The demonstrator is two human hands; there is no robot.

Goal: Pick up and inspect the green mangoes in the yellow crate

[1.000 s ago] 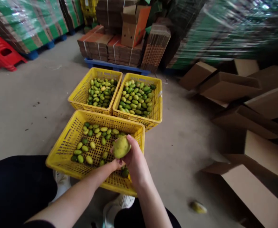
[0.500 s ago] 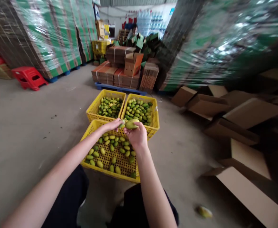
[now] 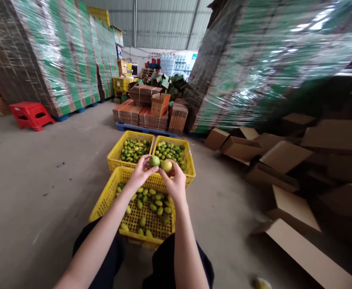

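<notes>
My left hand point(image 3: 141, 171) is closed on a green mango point(image 3: 154, 161). Beside it, my right hand point(image 3: 176, 180) grips a yellower mango point(image 3: 166, 165), and the two fruits are side by side with their ends facing me. Both hands are above the near yellow crate point(image 3: 103, 200), where green and yellowish mangoes lie scattered over the slatted bottom. Behind it stand a left yellow crate point(image 3: 114, 154) and a right yellow crate point(image 3: 190, 162), both covered with mangoes.
Open cardboard boxes point(image 3: 296, 204) lie at the right. A mango point(image 3: 262, 283) rests on the floor at the bottom right. A red stool point(image 3: 33, 114) stands left. Flattened cartons point(image 3: 153, 121) sit on a blue pallet point(image 3: 145, 130) beyond the crates, between wrapped stacks.
The view has tilted up. My left hand has turned its mango end-on, and the right-hand mango has gone from lying sideways to end-on. The hands sit lower against the far crates.
</notes>
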